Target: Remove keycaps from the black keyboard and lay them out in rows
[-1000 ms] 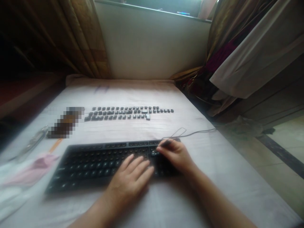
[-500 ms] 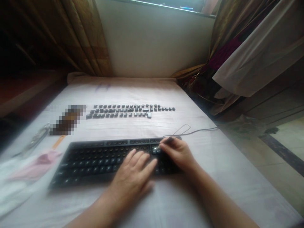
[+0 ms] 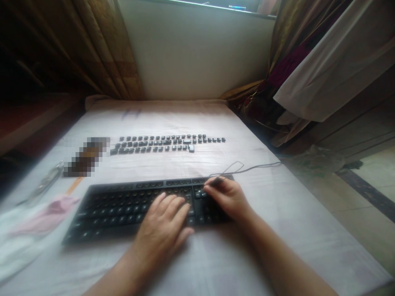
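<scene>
A black keyboard (image 3: 117,213) lies on the pale cloth in front of me. Keycaps sit on its lower left rows, while the rows farther back show bare switch positions. My left hand (image 3: 163,224) rests over the keyboard's middle with its fingers stretched out and holds nothing. At the back of the number-pad side, my right hand (image 3: 230,195) pinches a small dark object (image 3: 217,181) whose kind I cannot make out. Its fingertips are close to a few keys (image 3: 200,193) there. Beyond the keyboard, loose black keycaps (image 3: 154,143) are laid out in three rows.
A thin cable (image 3: 256,166) runs from the keyboard toward the right edge of the cloth-covered surface (image 3: 308,246). On the left lie a pixelated item (image 3: 86,158), a clear plastic packet (image 3: 46,181) and a pink cloth (image 3: 52,213). Curtains (image 3: 101,49) hang behind.
My left hand has slid left across the keyboard, uncovering keys near the number-pad side. My right hand keeps its pinch at nearly the same spot. The whole view has shifted slightly.
</scene>
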A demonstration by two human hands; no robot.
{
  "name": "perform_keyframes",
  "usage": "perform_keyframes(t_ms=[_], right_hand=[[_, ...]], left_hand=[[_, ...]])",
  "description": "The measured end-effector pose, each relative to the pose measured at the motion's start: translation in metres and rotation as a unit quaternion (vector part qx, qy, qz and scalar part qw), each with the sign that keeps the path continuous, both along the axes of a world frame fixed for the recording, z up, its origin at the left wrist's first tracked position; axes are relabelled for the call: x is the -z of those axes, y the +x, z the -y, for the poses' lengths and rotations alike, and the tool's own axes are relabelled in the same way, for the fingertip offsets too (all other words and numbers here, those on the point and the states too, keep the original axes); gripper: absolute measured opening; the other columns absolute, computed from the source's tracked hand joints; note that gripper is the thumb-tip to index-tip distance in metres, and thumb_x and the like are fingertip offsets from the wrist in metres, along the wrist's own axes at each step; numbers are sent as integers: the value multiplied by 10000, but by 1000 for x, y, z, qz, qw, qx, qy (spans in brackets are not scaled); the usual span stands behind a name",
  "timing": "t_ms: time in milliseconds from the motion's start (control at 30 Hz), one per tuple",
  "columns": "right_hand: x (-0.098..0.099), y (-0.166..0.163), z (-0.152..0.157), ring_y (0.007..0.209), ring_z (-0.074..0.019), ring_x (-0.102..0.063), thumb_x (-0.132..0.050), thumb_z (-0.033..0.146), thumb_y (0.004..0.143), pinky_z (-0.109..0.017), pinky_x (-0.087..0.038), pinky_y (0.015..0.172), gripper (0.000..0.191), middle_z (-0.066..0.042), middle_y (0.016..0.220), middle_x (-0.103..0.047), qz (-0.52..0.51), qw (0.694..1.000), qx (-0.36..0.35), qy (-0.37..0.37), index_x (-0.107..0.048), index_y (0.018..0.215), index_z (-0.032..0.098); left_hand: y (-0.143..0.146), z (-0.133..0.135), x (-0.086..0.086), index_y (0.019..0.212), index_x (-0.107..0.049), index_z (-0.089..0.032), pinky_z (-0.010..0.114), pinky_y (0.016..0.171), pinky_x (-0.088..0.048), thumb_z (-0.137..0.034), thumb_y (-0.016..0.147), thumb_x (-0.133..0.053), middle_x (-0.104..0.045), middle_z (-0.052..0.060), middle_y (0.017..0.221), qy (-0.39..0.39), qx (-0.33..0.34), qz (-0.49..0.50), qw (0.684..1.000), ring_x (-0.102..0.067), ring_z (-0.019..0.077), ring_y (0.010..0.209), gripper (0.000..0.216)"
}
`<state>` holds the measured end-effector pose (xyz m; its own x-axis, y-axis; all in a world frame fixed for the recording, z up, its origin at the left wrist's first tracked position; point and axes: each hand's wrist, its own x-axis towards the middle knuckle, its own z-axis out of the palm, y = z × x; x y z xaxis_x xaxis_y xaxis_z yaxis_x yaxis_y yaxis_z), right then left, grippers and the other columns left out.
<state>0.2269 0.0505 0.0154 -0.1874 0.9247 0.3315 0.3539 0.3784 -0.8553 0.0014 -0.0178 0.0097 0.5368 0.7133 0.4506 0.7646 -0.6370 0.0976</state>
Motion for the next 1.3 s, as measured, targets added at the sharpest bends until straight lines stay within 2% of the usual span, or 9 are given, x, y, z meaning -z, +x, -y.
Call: perform_keyframes(t_ms=[267, 700, 967, 1200, 1300], right_hand=[[1, -1, -2, 734, -189, -710, -635, 251, 896, -302, -571, 715, 91, -44, 803, -755, 72, 992, -57, 81, -699, 845, 210], [-5, -3, -16, 709, -161, -701, -615, 224, 935, -255, -555, 695, 116, -41, 788, -743, 162, 962, -156, 154, -681, 846, 192], [-13, -7, -20, 644, -153, -678, -641, 177, 907, -224, -519, 629, 120, -34, 727, -717, 249, 939, -169, 165, -670, 791, 171], [3, -3, -15, 716, -166, -689, -579, 222, 954, -259, -547, 692, 156, -44, 782, -726, 203, 954, -126, 182, -672, 833, 192], [3, -3, -15, 725, -164, -687, -567, 259, 965, -263, -552, 697, 177, -46, 791, -723, 206, 953, -117, 189, -674, 838, 197]], left_hand=[[6, 2, 7, 1272, -648, -264, 501, 1073, -401, -390, 921, -591, -643, 108, 1275, -14, 18, 2, 1000, -564, 297, 1196, 377], [8, 5, 11, 1267, -650, -259, 519, 1094, -388, -352, 930, -577, -636, 107, 1283, -32, 9, 11, 999, -551, 301, 1219, 357], [10, 6, 12, 1261, -653, -254, 521, 1106, -376, -334, 922, -592, -629, 106, 1289, -29, 3, 21, 999, -543, 293, 1225, 353], [11, 6, 16, 1255, -656, -277, 500, 1115, -365, -363, 924, -593, -641, 87, 1281, -23, -5, 32, 999, -553, 278, 1215, 348], [11, 5, 17, 1249, -658, -275, 497, 1113, -366, -365, 924, -591, -642, 85, 1282, -22, -2, 34, 999, -556, 279, 1211, 343]])
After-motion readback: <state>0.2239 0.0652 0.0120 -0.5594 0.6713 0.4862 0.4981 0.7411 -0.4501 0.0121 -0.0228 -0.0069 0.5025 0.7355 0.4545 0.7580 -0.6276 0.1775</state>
